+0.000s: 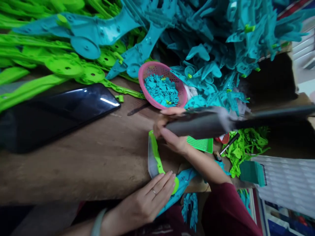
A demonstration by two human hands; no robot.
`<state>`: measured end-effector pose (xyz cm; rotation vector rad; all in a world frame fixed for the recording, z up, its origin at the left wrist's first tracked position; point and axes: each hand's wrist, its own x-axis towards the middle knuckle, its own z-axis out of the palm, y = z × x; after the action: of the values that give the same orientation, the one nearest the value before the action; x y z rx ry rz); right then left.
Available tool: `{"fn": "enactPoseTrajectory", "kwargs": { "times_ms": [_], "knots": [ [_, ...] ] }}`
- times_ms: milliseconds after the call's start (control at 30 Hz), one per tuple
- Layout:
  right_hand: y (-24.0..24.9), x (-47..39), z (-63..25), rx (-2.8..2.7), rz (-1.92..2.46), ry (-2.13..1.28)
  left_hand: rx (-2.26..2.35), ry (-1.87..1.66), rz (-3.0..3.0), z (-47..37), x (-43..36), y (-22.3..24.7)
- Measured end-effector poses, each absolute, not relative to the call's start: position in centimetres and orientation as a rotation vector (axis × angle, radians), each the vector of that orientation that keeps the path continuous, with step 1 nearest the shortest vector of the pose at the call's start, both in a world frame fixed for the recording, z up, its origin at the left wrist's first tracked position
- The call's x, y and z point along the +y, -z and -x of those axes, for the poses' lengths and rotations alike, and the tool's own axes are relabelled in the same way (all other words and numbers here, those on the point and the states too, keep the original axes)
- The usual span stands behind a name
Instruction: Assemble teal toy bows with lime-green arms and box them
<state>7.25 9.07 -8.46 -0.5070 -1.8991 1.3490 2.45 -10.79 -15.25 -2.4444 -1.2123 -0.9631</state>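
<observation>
My left hand (152,196), with a ring on one finger, is laid over a lime-green plastic part (155,150) near the table's front edge. Its fingers are stretched over the part and its thumb is hidden. Under the same hand runs a turquoise plastic piece (184,182), and a translucent strip (152,160) lines the green part. Above them my right hand (172,131) is wrapped round a dark grey, rod-shaped tool (199,124). Motion smears the tool, so its exact kind is unclear; a black length reaches right from it.
A pink basket (141,78) holds small turquoise pieces. Heaps of turquoise parts (211,39) and lime-green parts (49,65) fill the back. A black phone (61,114) lies left. A green basket (208,147), a hammer-like tool (230,143) and a cardboard box (292,72) are right.
</observation>
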Motion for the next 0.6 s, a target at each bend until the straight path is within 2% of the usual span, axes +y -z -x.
{"fn": "enactPoseTrajectory", "kwargs": {
  "times_ms": [67, 200, 400, 600],
  "knots": [
    [6.7, 9.5, -8.9, -1.78, 0.461, -1.179, -1.22, 0.971, 2.449, -2.5, -10.8, 15.4],
    [5.6, 11.0, -11.8, -1.544, 0.699, -0.877, -1.226, 1.036, 2.431, -2.7, -10.6, 15.6],
    [8.8, 12.5, -12.9, -1.458, 0.655, -1.008, -1.226, 1.059, 2.508, -2.5, -10.3, 15.7],
    [9.4, 12.4, -13.1, -1.466, 0.769, -1.064, -1.227, 1.041, 2.547, -2.3, -10.5, 15.4]
  ]
}}
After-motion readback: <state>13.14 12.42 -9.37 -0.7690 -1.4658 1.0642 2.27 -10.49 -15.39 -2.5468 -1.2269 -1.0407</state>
